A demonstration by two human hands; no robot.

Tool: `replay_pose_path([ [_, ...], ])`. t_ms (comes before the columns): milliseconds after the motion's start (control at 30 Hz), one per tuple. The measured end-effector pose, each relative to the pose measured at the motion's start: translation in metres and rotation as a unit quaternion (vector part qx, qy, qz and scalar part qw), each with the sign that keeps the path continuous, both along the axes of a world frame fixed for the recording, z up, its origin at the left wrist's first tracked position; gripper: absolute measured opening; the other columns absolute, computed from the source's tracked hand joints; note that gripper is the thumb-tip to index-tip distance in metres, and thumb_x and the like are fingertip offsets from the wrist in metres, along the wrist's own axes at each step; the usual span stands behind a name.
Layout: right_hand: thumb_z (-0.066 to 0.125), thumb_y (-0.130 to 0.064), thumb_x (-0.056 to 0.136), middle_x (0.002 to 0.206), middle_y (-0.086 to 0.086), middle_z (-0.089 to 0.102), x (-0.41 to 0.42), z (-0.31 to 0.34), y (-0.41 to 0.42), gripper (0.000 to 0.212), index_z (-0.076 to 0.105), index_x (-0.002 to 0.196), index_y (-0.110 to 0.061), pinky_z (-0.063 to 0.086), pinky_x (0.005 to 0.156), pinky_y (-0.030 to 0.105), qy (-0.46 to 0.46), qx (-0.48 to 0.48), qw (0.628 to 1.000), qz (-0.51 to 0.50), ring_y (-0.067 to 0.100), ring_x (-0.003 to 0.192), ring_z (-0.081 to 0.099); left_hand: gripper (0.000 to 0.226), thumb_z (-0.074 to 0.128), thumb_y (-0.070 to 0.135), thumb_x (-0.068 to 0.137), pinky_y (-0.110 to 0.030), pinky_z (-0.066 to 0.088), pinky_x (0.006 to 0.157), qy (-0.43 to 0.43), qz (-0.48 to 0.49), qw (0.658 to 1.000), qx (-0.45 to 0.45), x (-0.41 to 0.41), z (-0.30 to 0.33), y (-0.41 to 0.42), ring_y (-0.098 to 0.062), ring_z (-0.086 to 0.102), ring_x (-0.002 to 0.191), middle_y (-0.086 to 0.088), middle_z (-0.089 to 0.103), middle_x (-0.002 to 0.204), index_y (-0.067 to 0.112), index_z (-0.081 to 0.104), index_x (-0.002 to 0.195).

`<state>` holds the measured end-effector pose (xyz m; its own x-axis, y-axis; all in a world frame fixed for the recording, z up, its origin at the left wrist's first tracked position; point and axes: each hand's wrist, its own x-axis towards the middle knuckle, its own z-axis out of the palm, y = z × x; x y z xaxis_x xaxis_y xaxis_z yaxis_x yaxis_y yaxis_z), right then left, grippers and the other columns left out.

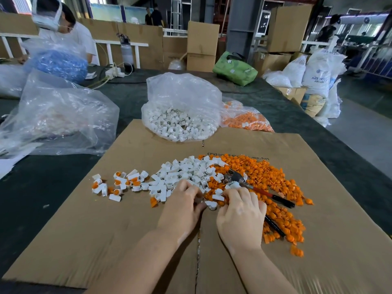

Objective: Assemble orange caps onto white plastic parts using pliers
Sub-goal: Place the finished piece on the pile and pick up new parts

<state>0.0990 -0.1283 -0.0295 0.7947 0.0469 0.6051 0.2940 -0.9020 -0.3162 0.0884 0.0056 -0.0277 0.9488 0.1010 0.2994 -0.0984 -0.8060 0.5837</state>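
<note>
A heap of white plastic parts [186, 172] lies mid-cardboard, with a spread of orange caps [273, 181] to its right. Further left sit several white parts with orange caps fitted [118, 184]. Pliers [250, 185] with red and black handles lie on the orange caps, jaws pointing left, one handle passing under my right hand. My left hand [182, 206] has its fingers curled at the edge of the white heap, pinching a small part. My right hand [239, 215] curls its fingers round a white part [218, 195]. What is between the fingertips is mostly hidden.
A flat cardboard sheet [106, 240] covers the dark table. An open clear bag of white parts [180, 122] stands behind the heap, a bag of orange caps [246, 119] to its right. A crumpled clear bag [55, 115] lies left. A person sits far left.
</note>
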Motion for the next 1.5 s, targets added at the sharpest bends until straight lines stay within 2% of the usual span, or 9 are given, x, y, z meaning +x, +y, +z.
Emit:
replay_pose_path([
  [100,0.077,-0.001,0.052,0.08,0.006,0.064,-0.001,0.0,0.0,0.027,0.069,0.077,-0.009,0.044,0.068,0.041,0.01,0.001,1.0,0.003,0.03,0.075,0.061,0.014,0.07,0.021,0.083,-0.001,0.036,0.068,-0.008,0.0,1.0,-0.026,-0.002,0.0,0.0,-0.003,0.054,0.077,0.008,0.043,0.094,0.014,0.061,0.092],
  [333,0.087,-0.021,0.057,0.076,0.003,0.062,0.0,0.0,0.0,0.024,0.069,0.071,-0.013,0.044,0.067,0.04,0.005,-0.029,1.0,-0.002,0.027,0.071,0.061,0.022,0.075,0.026,0.078,-0.003,0.035,0.065,-0.022,0.001,0.999,-0.027,-0.005,0.001,0.001,0.004,0.045,0.069,0.015,0.041,0.084,0.022,0.054,0.082],
  [467,0.087,-0.011,0.061,0.07,0.003,0.06,0.001,-0.001,0.0,0.021,0.067,0.068,-0.013,0.045,0.064,0.04,-0.011,-0.038,0.999,-0.006,0.026,0.065,0.058,0.023,0.073,0.025,0.08,-0.005,0.036,0.065,-0.037,0.01,0.999,-0.028,-0.008,0.001,0.0,0.004,0.047,0.07,0.017,0.043,0.081,0.026,0.05,0.08],
  [567,0.084,0.0,0.06,0.066,0.001,0.058,0.002,-0.002,0.0,0.025,0.065,0.065,-0.014,0.044,0.063,0.038,-0.014,-0.045,0.999,-0.012,0.024,0.062,0.056,0.015,0.066,0.018,0.083,-0.007,0.038,0.066,-0.052,0.026,0.997,-0.042,-0.011,0.0,0.0,-0.001,0.049,0.075,0.015,0.047,0.083,0.025,0.054,0.087],
  [733,0.087,-0.009,0.059,0.068,0.003,0.06,0.001,-0.003,0.0,0.023,0.066,0.067,-0.012,0.047,0.065,0.041,-0.023,-0.06,0.998,-0.001,0.026,0.064,0.059,0.018,0.052,0.017,0.094,-0.001,0.035,0.068,-0.063,0.036,0.996,-0.06,-0.013,0.0,-0.001,0.0,0.049,0.077,0.012,0.055,0.093,0.018,0.062,0.108],
  [933,0.088,0.002,0.05,0.064,0.001,0.058,0.001,-0.002,0.0,0.033,0.063,0.065,-0.013,0.048,0.063,0.039,-0.018,-0.072,0.997,-0.001,0.026,0.061,0.058,0.017,0.057,0.017,0.093,0.0,0.036,0.067,-0.076,0.021,0.995,-0.055,-0.014,0.003,-0.001,-0.001,0.051,0.072,0.012,0.046,0.093,0.014,0.068,0.106],
  [1033,0.086,0.004,0.053,0.064,0.0,0.058,0.001,-0.002,0.001,0.033,0.063,0.068,-0.013,0.049,0.064,0.04,-0.017,-0.059,0.998,0.006,0.026,0.061,0.057,0.019,0.059,0.017,0.092,0.002,0.034,0.068,-0.075,0.025,0.994,-0.069,-0.012,0.004,0.001,0.005,0.049,0.07,0.017,0.045,0.086,0.013,0.069,0.107],
  [1300,0.083,0.007,0.058,0.087,0.014,0.068,0.002,-0.004,0.001,0.043,0.07,0.098,-0.002,0.054,0.069,0.047,-0.007,-0.018,1.0,0.014,0.035,0.078,0.066,0.02,0.061,0.018,0.091,0.001,0.034,0.071,-0.062,0.044,0.993,-0.088,-0.01,0.002,0.003,-0.002,0.051,0.08,0.01,0.054,0.09,0.014,0.068,0.109],
  [1500,0.081,0.008,0.062,0.082,0.012,0.063,0.003,-0.001,0.001,0.036,0.071,0.096,-0.001,0.051,0.064,0.042,-0.005,0.016,1.0,0.023,0.032,0.072,0.062,0.015,0.064,0.022,0.088,0.004,0.033,0.072,-0.029,0.067,0.986,-0.147,-0.008,0.0,0.004,0.009,0.051,0.081,0.016,0.056,0.089,0.021,0.068,0.103],
])
